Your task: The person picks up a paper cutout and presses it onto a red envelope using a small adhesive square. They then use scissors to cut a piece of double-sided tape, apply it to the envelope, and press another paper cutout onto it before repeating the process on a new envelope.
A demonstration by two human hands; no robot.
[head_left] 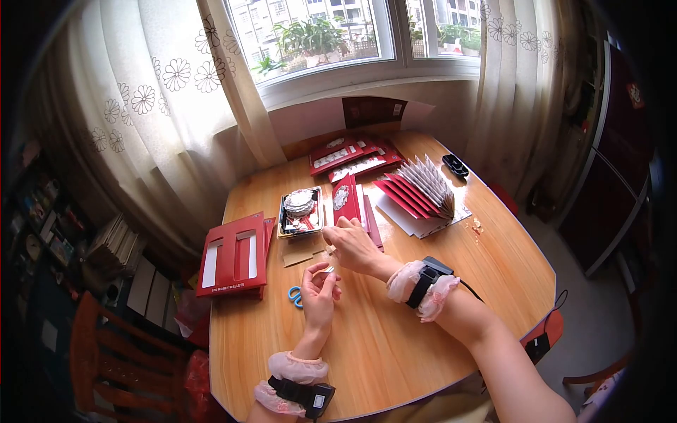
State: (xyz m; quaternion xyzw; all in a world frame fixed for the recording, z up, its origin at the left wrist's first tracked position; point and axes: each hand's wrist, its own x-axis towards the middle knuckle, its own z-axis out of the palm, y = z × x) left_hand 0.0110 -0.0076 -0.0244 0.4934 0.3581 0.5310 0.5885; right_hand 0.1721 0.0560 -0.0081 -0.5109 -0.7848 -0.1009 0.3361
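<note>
My left hand (319, 295) is closed in a pinch above the table, with a small whitish piece (329, 268) at its fingertips, too small to name. Just beyond it, my right hand (358, 248) is bent with its fingers curled together; whatever they hold, if anything, is hidden. Beneath the right hand lies a red card (345, 199) with a silvery ornament. To its left stands a tray (281, 230) with a stack of silvery-white ornaments (300, 201) in it. Brown paper pieces (299, 256) lie in front of the tray. Blue-handled scissors (295, 297) rest beside my left hand.
Red money-wallet packages (233, 259) are stacked at the table's left edge. At the right, a fanned row of red and white cards (420, 189) stands on white sheets. More red packs (356, 159) lie at the back, near a black object (455, 166). Crumb-like scraps (477, 225) lie at right.
</note>
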